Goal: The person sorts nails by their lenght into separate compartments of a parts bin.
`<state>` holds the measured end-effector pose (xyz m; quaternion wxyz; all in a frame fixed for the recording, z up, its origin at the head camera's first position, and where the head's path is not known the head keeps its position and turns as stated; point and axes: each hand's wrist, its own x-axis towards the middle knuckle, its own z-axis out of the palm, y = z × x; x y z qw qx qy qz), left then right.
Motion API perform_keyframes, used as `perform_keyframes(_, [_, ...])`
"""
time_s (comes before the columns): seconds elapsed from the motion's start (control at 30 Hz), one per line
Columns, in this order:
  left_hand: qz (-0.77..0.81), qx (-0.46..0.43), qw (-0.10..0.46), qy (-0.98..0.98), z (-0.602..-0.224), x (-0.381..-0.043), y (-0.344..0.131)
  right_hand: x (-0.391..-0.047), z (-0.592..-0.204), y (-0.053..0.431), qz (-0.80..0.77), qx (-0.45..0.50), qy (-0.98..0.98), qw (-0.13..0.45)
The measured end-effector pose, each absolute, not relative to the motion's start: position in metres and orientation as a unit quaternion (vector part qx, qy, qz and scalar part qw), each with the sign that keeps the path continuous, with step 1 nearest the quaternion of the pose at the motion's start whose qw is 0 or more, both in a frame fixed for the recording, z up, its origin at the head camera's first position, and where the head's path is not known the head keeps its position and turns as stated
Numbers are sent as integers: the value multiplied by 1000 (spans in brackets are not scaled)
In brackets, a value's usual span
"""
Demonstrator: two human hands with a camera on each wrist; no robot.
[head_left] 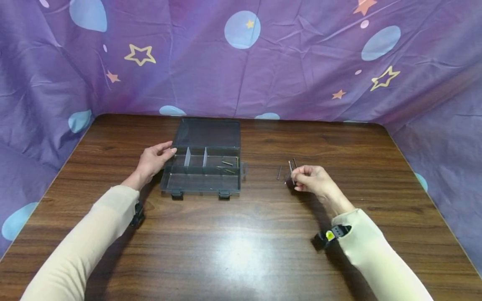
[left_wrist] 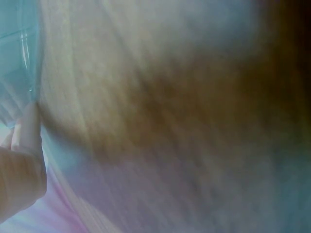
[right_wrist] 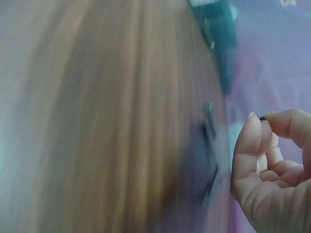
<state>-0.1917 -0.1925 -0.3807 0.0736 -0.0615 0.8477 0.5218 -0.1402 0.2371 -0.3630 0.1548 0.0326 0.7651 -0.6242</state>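
Observation:
A smoky see-through plastic compartment box [head_left: 201, 182] lies on the table with its lid laid back. At its left side my left hand [head_left: 149, 162] holds the edge with thumb and fingers; in the left wrist view a finger reaches the box's corner [left_wrist: 30, 90]. Several thin brass-coloured metal pieces [head_left: 227, 163] lie in the right-hand compartments. To the right of the box, my right hand [head_left: 311, 180] pinches a thin silvery metal rod [head_left: 290, 168] between thumb and forefinger, above the table. Its exact kind is too small to tell.
Beside the right hand another thin metal rod [head_left: 279, 172] lies on the wooden table [head_left: 241, 234], with more partly hidden near the fingers. White dividers [head_left: 187, 157] stand in the box. A purple patterned cloth [head_left: 196, 71] hangs behind and around the table.

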Motion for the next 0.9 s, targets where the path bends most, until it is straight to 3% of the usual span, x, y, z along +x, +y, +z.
perform_keyframes(0.57, [526,-62,68,845,-385,-195,-194,-149,-360,126,-599,-36,792,112])
perform_keyframes(0.9, [528,-62,73,844,-382,-193,-193,-149,-364,98,-570,-83,813,86])
